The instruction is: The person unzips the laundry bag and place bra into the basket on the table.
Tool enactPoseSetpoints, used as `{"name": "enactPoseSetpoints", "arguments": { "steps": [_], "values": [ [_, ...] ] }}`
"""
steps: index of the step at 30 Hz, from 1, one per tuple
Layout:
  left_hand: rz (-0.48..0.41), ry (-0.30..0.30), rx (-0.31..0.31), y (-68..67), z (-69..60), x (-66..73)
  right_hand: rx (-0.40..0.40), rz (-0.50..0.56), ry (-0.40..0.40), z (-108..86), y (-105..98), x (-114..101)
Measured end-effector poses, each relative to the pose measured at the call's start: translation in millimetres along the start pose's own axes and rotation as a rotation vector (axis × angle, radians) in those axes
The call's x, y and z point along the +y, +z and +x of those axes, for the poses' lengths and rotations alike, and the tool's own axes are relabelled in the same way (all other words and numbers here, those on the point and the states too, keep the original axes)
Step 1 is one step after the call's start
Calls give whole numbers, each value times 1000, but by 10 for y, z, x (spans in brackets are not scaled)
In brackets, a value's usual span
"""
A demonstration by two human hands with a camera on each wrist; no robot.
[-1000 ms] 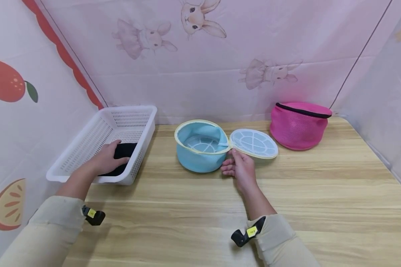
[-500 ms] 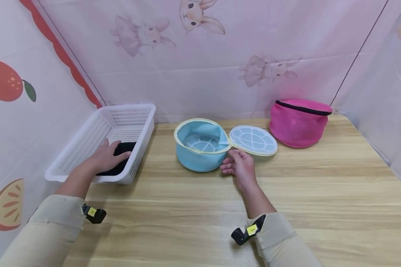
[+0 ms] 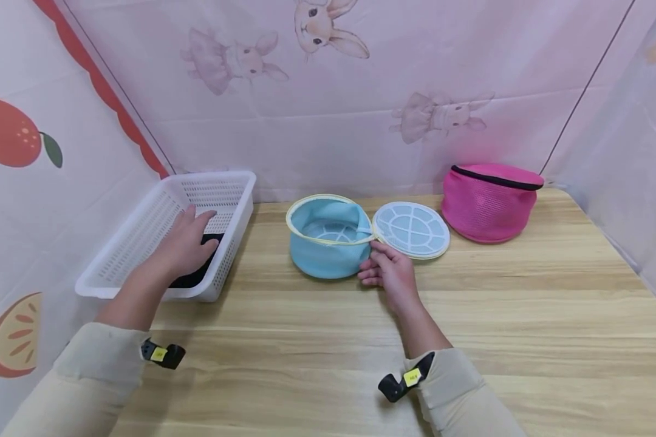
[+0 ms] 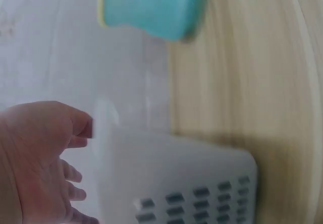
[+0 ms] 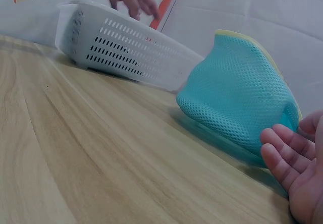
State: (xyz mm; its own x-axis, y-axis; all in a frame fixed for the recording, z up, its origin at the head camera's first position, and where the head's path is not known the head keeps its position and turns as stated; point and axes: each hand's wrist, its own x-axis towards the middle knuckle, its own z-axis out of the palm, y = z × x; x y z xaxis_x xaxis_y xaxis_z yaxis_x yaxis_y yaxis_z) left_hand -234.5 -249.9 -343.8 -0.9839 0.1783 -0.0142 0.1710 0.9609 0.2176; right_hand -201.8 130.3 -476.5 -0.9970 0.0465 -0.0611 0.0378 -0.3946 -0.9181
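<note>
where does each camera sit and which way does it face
Head: worn on the head, facing forward and down at white basket, blue bag and pink bag; left hand, right hand and sleeves show.
Left wrist: worn there, facing the white basket's side, part of the blue bag at top; only the left hand shows.
Right wrist: worn there, facing across the table to the blue bag and white basket; both hands show.
Head and right wrist share both hands.

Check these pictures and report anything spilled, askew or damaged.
Nothing stands out. The basket, blue bag and pink bag all stand upright; the blue bag's lid lies open beside it. No spill or damage shows.
</note>
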Motion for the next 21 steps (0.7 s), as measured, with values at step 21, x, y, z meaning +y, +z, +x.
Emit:
{"name": "enactPoseSetpoints", "arguments": {
  "steps": [21],
  "values": [
    [134,595,272,590,20,1804,49,-117,-65,-49,43,52]
  ]
}}
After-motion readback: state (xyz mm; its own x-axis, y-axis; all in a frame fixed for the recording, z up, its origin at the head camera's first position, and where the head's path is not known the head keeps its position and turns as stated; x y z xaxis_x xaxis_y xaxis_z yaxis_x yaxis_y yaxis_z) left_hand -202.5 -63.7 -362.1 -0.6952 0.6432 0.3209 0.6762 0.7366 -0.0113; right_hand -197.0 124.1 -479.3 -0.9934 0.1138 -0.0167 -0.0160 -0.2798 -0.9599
